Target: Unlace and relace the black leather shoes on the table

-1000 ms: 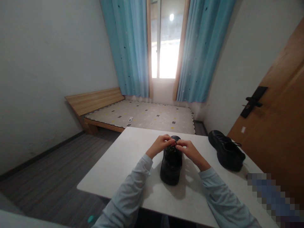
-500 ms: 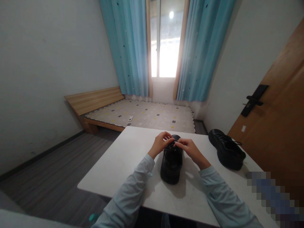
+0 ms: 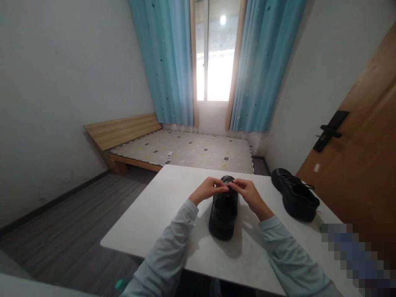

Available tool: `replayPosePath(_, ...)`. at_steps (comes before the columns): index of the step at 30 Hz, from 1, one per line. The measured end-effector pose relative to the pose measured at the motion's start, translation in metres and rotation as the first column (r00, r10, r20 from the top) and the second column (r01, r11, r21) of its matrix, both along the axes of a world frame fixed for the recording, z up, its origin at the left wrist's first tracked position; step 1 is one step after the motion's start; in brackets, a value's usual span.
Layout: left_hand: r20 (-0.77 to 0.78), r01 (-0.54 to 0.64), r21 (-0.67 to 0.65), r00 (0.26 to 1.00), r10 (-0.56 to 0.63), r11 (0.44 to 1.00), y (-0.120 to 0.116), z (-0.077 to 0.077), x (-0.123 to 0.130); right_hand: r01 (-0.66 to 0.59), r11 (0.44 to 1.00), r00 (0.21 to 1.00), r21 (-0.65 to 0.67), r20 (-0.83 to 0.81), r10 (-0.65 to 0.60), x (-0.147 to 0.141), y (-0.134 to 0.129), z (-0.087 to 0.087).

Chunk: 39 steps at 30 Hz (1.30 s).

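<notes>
A black lace-up shoe (image 3: 223, 216) stands on the white table (image 3: 148, 214), its heel toward me and its toe pointing away. Over its lacing, my left hand (image 3: 210, 189) comes in from the left with thumb and fingers pinched on the shoelace. My right hand (image 3: 246, 192) meets it from the other side, also pinching the lace. The fingertips of both hands nearly touch above the shoe's tongue. The thin black lace is hard to make out between the fingers. The other black shoe (image 3: 295, 196) rests at the table's right, its lace looped on top.
Beyond the table is a bed (image 3: 192, 146) with a patterned mattress and a small white remote (image 3: 170, 154) on it. A wooden door (image 3: 355, 140) with a black handle stands close on the right. Blue curtains (image 3: 173, 62) flank the window. A pixelated patch covers the lower right.
My left hand has shifted slightly down, its fingertips moving right to meet the right hand over the lacing. My right hand has barely moved. Both shoes stay where they were.
</notes>
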<state>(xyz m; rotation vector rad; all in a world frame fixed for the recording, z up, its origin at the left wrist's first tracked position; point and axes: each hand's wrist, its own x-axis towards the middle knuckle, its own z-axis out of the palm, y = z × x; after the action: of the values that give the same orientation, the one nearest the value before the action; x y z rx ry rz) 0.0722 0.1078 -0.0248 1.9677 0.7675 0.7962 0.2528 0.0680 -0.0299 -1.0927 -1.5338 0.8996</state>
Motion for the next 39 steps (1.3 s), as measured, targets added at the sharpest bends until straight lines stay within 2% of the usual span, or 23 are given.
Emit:
replayPosePath(3,0.023,0.002,-0.002,1.0,-0.002,1.0,-0.002,0.001,0.001,0.022,1.0,1.0,0.006,-0.014,-0.022,-0.001,-0.001,0.001)
replayPosePath(12,0.011,-0.095,0.078,0.995,0.095,0.992,-0.006,-0.003,0.009,0.045,0.999,0.997,0.0,-0.057,-0.045,-0.003,0.001,0.001)
replayPosePath(17,-0.013,-0.091,0.106,0.996,0.093,0.99,-0.005,-0.005,0.01,0.067,0.998,0.997,0.01,-0.033,-0.067,-0.002,0.0,0.004)
replayPosePath(30,0.045,-0.093,0.12,0.995,0.088,0.988,-0.008,-0.002,0.011,0.102,0.993,0.993,0.062,-0.062,-0.098,-0.002,0.001,0.007)
replayPosePath(39,-0.002,-0.177,0.226,0.983,0.182,0.958,-0.014,0.002,0.014,0.116,0.993,0.99,-0.003,-0.079,-0.116,-0.005,0.002,0.009)
